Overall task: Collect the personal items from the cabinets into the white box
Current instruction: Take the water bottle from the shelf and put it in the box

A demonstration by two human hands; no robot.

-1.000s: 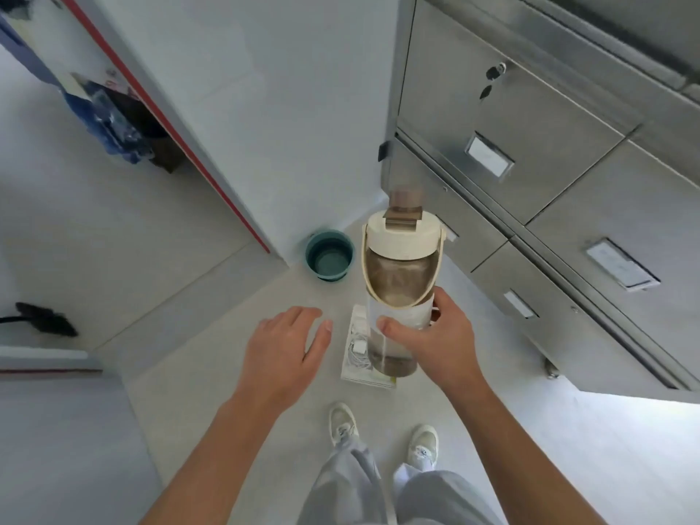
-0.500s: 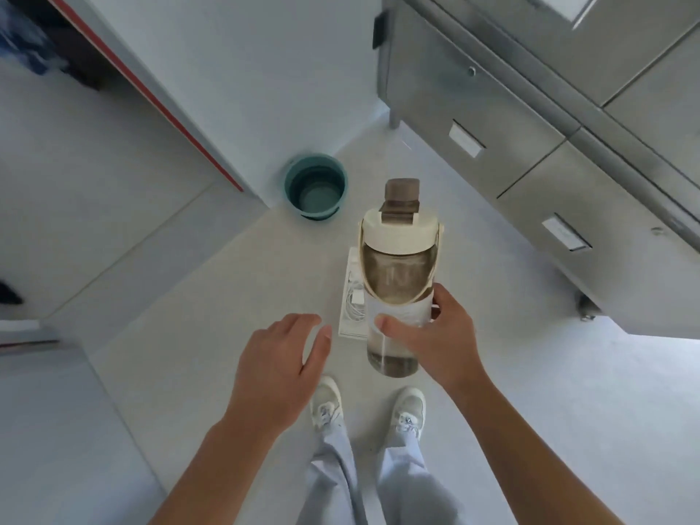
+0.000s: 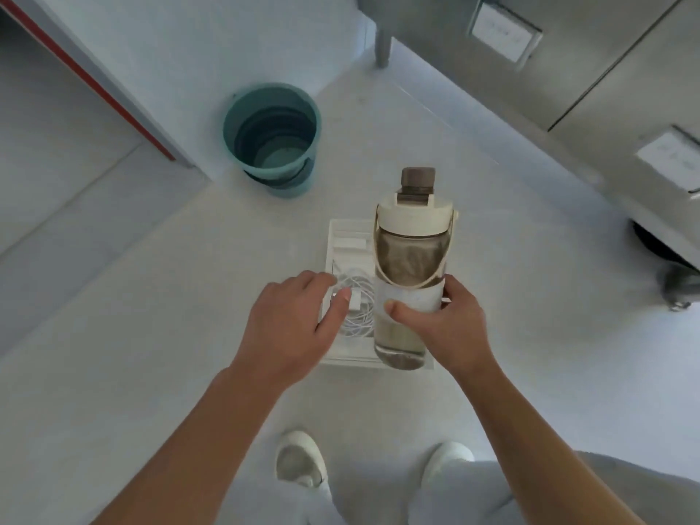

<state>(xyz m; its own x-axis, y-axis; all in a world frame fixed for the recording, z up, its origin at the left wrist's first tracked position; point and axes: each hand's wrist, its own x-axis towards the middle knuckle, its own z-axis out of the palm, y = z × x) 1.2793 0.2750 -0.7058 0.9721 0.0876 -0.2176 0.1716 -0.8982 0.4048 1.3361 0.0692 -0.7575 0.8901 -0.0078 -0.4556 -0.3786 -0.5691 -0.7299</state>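
Since a moment ago, both hands have come forward over the white box, and the bottle now hangs above its right half instead of over bare floor in front of the shoes.

Thumb and fingers of the right hand wrap the lower body of the bottle, the thumb pressed across its near face at the pale band, the other fingers hidden behind it. The bottle is upright with its top tilted slightly away, a clear brownish body under a cream lid with a brown cap and a cream carrying loop hanging down around its shoulders. Whether its base touches the box cannot be told.

Loosely spread fingers of the left hand hold nothing; the hand hovers palm down over the near left corner of the box, fingertips above a coiled white cable that lies inside. A small white block, perhaps a charger, lies in the far part of the box.

The box rests on the pale floor. Farther and to the left stands a teal bucket near a white wall. Steel cabinets with label holders fill the far right. Two white shoes and grey trouser legs show at the near edge.
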